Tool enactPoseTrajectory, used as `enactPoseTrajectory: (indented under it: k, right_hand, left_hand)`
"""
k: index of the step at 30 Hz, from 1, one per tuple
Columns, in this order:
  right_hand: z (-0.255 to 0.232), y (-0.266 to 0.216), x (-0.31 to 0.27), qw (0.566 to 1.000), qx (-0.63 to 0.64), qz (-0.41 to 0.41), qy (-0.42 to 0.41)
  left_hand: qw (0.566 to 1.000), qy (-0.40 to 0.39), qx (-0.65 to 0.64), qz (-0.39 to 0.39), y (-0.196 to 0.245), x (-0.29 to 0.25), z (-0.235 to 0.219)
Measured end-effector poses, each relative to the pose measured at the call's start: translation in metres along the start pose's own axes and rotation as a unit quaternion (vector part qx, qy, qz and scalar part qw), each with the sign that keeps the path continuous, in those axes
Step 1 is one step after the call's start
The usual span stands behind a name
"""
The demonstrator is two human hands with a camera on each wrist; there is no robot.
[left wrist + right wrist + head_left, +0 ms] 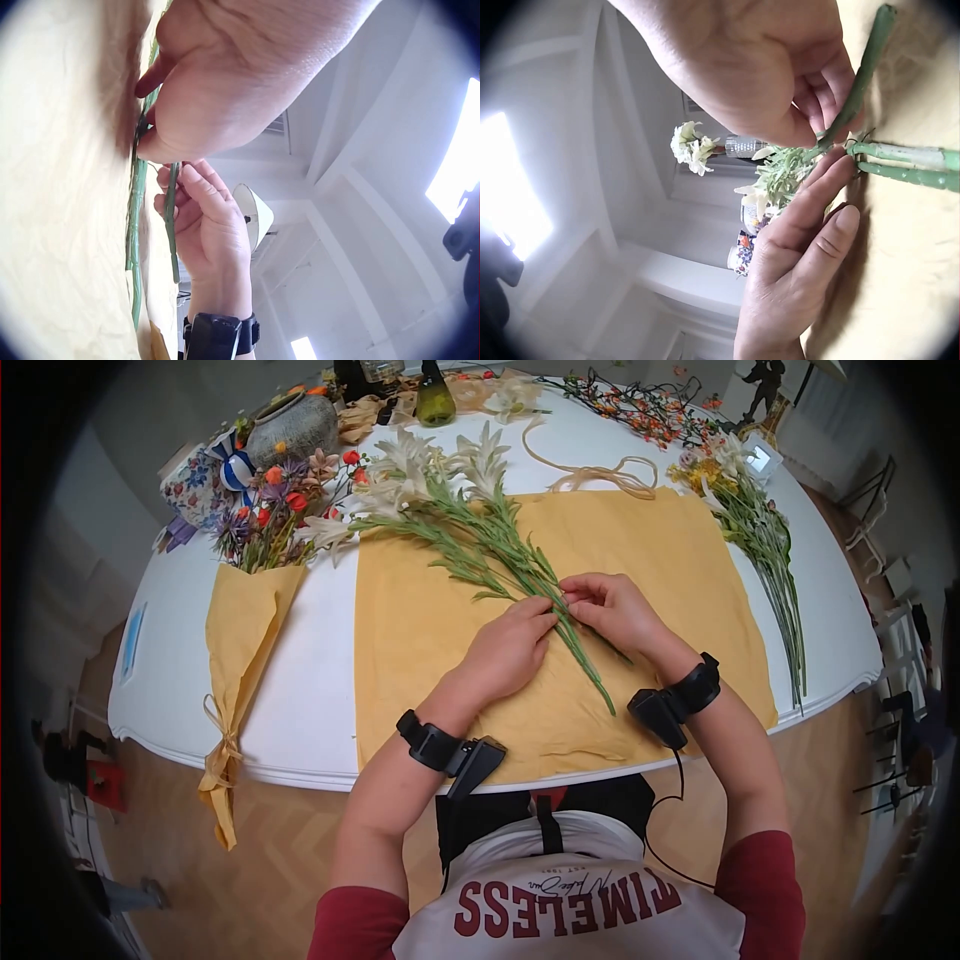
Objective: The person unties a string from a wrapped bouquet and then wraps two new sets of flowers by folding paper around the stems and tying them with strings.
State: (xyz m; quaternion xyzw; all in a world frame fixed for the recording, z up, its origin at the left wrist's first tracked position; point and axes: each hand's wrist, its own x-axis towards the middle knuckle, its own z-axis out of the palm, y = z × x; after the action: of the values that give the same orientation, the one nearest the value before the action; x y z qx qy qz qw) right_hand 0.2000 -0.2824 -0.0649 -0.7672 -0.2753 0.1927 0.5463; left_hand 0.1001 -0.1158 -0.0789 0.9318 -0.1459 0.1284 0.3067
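A bunch of white artificial flowers (483, 465) with leafy green stems (588, 665) lies slanting over a yellow sheet of wrapping paper (660, 550), blooms at the far side. My left hand (510, 648) holds the stems from the left, fingertips at the crossing point. My right hand (622, 612) pinches one stem just beside it; in the left wrist view this stem (172, 225) stands apart from the others. A thin dark strand (868, 136) shows at the crossing in the right wrist view. Part of the stems is hidden behind the fingers.
At left lies a paper-wrapped bouquet (245, 615) tied with string. More cut flowers (770, 555) lie at right. A grey pot (293, 430), a green bottle (435, 400), loose raffia (600, 475) and berry branches (640, 410) stand or lie along the back of the white table (290, 710).
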Motion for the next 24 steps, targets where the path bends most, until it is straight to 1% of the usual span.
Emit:
enactPoseTrajectory:
  k: [5,7,11,13,14,16,17,19,20,22,23,24]
  right_hand:
    - [-0.001,-0.012,-0.008,0.999,-0.016,-0.016,-0.031]
    - [0.000,-0.014,-0.012,0.996,-0.071,-0.039,-0.022]
    - [0.005,-0.010,-0.024,0.994,-0.091,-0.063,-0.001]
    - [0.004,-0.004,-0.027,0.987,-0.125,-0.096,0.041]
    - [0.004,-0.004,-0.029,0.987,-0.125,-0.096,0.040]
    - [0.003,-0.005,-0.032,0.988,-0.144,-0.038,0.036]
    - [0.003,-0.004,-0.033,0.988,-0.144,-0.037,0.037]
    - [0.007,-0.003,-0.035,0.989,-0.142,-0.031,0.030]
    - [0.009,-0.003,-0.037,0.989,-0.143,-0.031,0.030]
    - [0.012,-0.003,-0.038,0.985,-0.159,-0.062,0.039]
    - [0.013,-0.002,-0.038,0.985,-0.158,-0.062,0.039]
    - [0.013,0.001,-0.038,0.980,-0.177,-0.076,0.043]
  left_hand:
    - [1.000,0.004,-0.012,-0.013,0.002,0.001,-0.001]
    - [0.999,0.016,-0.041,-0.013,0.002,0.002,-0.002]
    - [0.996,0.017,-0.081,-0.036,0.001,0.008,-0.008]
    - [0.987,-0.009,-0.094,-0.131,0.004,0.010,-0.015]
    - [0.987,-0.009,-0.094,-0.131,0.004,0.009,-0.015]
    - [0.991,0.101,-0.064,-0.066,0.004,0.008,-0.014]
    - [0.991,0.101,-0.065,-0.065,0.002,0.009,-0.010]
    - [0.979,0.193,0.037,0.054,-0.003,0.012,0.001]
    - [0.979,0.193,0.037,0.054,-0.005,0.011,0.003]
    - [0.986,0.124,0.093,0.059,-0.008,0.008,0.005]
    - [0.986,0.124,0.093,0.059,-0.009,0.007,0.005]
    - [0.989,0.102,0.096,0.043,-0.010,0.007,0.006]
